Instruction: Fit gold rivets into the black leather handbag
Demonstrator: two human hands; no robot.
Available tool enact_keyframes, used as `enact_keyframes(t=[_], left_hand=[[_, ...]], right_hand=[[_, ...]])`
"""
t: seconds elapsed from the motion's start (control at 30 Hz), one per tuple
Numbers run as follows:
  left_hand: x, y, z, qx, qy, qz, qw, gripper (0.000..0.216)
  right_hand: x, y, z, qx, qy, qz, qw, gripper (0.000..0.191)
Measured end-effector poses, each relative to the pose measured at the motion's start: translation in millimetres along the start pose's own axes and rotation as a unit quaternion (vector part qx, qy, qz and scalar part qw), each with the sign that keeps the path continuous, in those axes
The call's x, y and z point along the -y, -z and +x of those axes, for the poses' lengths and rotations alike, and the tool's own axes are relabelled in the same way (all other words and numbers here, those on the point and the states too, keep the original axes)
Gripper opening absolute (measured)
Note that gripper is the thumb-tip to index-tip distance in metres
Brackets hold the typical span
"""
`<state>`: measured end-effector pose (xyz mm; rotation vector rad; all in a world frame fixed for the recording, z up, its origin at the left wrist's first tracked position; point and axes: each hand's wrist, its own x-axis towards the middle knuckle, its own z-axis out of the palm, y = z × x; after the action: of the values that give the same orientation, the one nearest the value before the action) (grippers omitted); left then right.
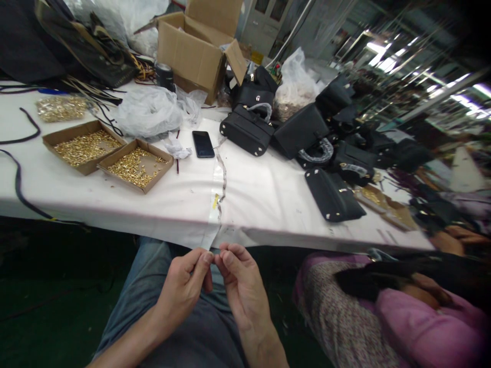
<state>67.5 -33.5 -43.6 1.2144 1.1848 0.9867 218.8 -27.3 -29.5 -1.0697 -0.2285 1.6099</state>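
Note:
My left hand (187, 278) and my right hand (243, 283) meet fingertip to fingertip over my lap, just below the table's front edge. Both are closed in a pinch. Whatever sits between the fingertips, if anything, is too small or hidden to make out. Beyond them, two shallow cardboard trays stand on the white-covered table (253, 204): the nearer tray (143, 190) and the farther tray (86, 168), each holding many small gold-coloured metal pieces. A dark smartphone (203, 144) lies flat to the right of the trays.
Black handbags (247, 130) are heaped at the back right, one handbag (333, 197) lying nearer the front edge. A cardboard box (192, 53), crumpled plastic bags (148, 110) and black straps (17, 179) occupy the back and left. A co-worker in pink (425, 322) sits at my right.

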Motion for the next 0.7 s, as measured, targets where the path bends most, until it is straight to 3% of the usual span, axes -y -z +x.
enact_keyframes(t=[0.23,0.4,0.7], left_hand=[[1.1,0.0,-0.2,-0.009,0.013,-0.012,1.0,0.054],[6.0,0.5,1.6,-0.01,0.021,-0.033,0.999,0.049],[9.5,0.3,-0.4,-0.012,0.032,-0.089,0.995,0.035]], right_hand=[[-4.0,-1.6,-0.5,-0.011,0.015,-0.021,1.0,0.03],[-6.2,-3.1,-3.4,-0.026,0.071,-0.082,0.994,0.04],[-8.1,1.8,-5.8,-0.04,0.133,-0.176,0.974,0.037]])
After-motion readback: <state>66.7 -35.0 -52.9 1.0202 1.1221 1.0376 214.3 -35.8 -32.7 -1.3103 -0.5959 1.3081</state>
